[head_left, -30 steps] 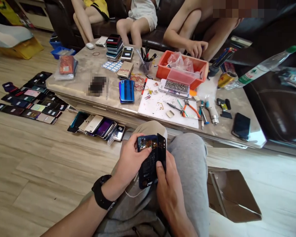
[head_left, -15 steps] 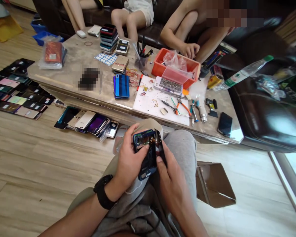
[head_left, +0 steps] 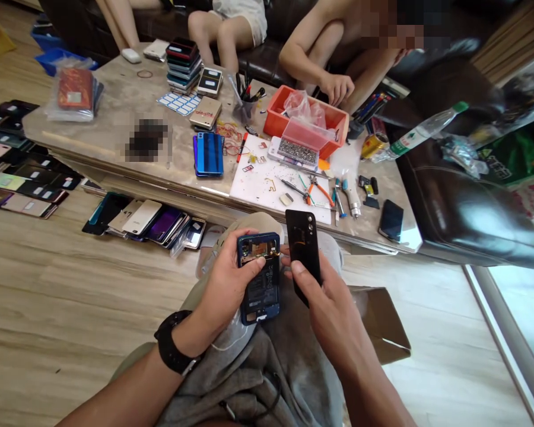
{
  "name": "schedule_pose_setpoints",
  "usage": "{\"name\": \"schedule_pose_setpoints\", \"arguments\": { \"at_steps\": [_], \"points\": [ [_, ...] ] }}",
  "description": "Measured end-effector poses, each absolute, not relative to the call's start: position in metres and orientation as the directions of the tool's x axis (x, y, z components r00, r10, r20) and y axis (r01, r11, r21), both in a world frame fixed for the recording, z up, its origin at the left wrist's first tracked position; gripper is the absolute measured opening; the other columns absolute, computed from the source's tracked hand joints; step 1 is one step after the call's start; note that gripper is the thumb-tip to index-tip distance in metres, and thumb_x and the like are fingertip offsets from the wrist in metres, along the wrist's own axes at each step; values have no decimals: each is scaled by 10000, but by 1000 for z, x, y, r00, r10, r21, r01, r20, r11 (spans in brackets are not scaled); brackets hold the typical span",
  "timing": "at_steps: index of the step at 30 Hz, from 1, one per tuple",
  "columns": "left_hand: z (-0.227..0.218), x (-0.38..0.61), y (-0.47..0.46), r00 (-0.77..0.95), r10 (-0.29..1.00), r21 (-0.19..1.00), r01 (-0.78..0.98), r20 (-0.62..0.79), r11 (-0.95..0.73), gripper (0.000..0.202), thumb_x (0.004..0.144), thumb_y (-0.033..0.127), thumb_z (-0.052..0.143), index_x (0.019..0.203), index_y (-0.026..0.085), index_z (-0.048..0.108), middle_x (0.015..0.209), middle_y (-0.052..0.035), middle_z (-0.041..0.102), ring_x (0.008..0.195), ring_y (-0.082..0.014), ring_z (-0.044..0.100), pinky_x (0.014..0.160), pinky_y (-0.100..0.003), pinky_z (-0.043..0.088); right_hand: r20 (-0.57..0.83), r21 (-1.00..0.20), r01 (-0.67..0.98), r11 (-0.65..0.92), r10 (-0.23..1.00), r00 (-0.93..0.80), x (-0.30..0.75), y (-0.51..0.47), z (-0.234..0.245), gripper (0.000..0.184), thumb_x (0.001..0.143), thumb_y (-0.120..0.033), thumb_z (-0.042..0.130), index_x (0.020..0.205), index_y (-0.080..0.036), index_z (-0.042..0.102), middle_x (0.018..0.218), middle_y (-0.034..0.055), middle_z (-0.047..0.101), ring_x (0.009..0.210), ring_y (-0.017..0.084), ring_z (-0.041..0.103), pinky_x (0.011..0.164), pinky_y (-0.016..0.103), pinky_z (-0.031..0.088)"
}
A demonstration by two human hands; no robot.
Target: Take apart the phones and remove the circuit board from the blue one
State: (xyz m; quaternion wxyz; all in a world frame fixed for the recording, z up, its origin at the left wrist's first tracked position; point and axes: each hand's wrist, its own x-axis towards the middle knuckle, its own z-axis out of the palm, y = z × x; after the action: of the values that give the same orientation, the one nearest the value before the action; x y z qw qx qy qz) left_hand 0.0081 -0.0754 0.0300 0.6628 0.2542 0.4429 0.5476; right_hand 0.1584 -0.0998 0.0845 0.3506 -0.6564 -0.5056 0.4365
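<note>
The back cover [head_left: 301, 237] has swung out since half a second ago, from edge-on beside the opened phone body [head_left: 260, 290] to nearly facing me, with a clear gap between them; the phone body has turned more squarely towards me too. Both are above my lap; my left hand [head_left: 222, 270] grips the phone body by its left edge, thumb across the front near the exposed board, and my right hand [head_left: 331, 299] pinches the back cover, thumb on its face, a couple of fingertips showing in the gap; whether those touch the phone body I cannot tell.

To do this well, I'd judge, I should hold each piece by its edges, ease my left thumb off the board, and keep the cover clear of the small gold strip at the upper right edge.

The battery print is too small to read; the bottle [head_left: 427, 131] has a green label with white characters I can't make out; the gold phone [head_left: 205, 112] bears a red scrawl; a sheet of blue-framed labels [head_left: 179, 103] looks blank.
</note>
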Motion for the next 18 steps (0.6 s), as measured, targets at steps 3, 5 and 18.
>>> {"name": "schedule_pose_setpoints", "arguments": {
  "at_steps": [3, 5, 18],
  "points": [
    [38, 8, -76, 82, 922, 745, -564, -377, 355, 454, 701, 187, 876, 1119, 246, 707, 1073, -46, 747, 977, -237, 688, 875, -327, 532, -215, -906, 356, -228, 974, 77, 159, -96, 90, 495, 1005, -529, 557, 1432, -290, 625, 1409, 58, 691, 1289, 338, 649, 1072, 513, 535],
    [42, 8, -76, 110, 904, 714, -577, -412, 396, 450, 683, 185, 888, 1093, 239, 708, 1051, -45, 747, 958, -235, 685, 857, -325, 533, -230, -901, 362, -240, 971, 70, 161, -95, 93, 508, 998, -539, 561, 1433, -285, 627, 1417, 59, 687, 1324, 342, 630, 1084, 502, 532],
    [47, 8, -85, 283, 849, 648, -553, -446, 524, 407, 730, 217, 880, 1103, 231, 716, 1026, -39, 756, 967, -214, 676, 869, -305, 509, -217, -839, 508, -194, 976, 15, 170, -88, 108, 534, 1005, -482, 544, 1501, -290, 582, 1487, 62, 637, 1358, 310, 580, 1204, 531, 384]
  ]
}}
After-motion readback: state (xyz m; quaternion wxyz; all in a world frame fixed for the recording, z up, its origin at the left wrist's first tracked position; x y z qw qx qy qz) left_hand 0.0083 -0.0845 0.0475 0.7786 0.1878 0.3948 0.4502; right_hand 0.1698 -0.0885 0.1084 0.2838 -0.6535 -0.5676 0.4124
